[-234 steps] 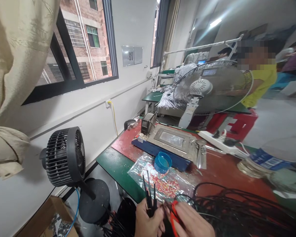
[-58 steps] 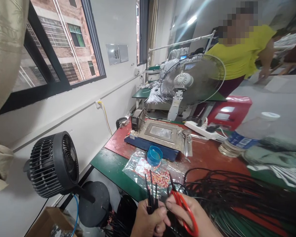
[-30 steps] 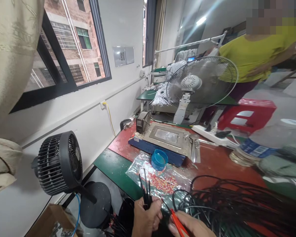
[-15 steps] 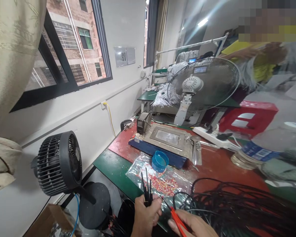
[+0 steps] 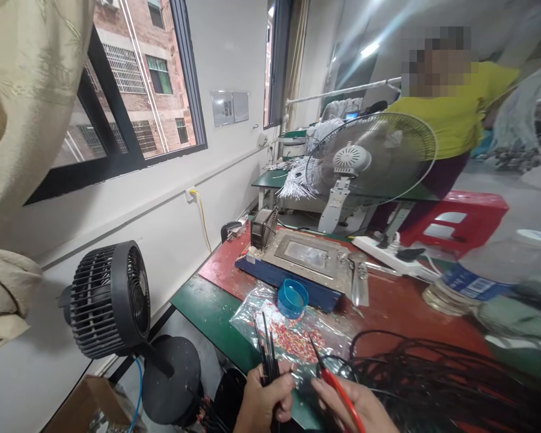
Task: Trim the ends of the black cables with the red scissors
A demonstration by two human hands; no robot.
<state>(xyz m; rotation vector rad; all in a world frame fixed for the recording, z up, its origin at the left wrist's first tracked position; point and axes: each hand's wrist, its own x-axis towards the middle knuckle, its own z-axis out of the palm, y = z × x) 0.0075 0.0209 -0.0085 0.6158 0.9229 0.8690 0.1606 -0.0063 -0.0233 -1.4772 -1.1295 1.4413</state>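
Left hand (image 5: 262,403) w/ black wires (image 5: 265,352), right hand (image 5: 349,404) w/ prob. red scissors (image 5: 342,394).

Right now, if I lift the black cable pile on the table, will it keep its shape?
Probably not. The cable pile lies in loose, crossing loops, so it would likely sag and tangle. The short pieces in the left hand stand straight, so short lengths seem stiffer.

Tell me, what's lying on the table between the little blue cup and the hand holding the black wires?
A clear plastic bag of tiny red bits lies there, between the blue cup and the left hand gripping the black wires, in the head view.
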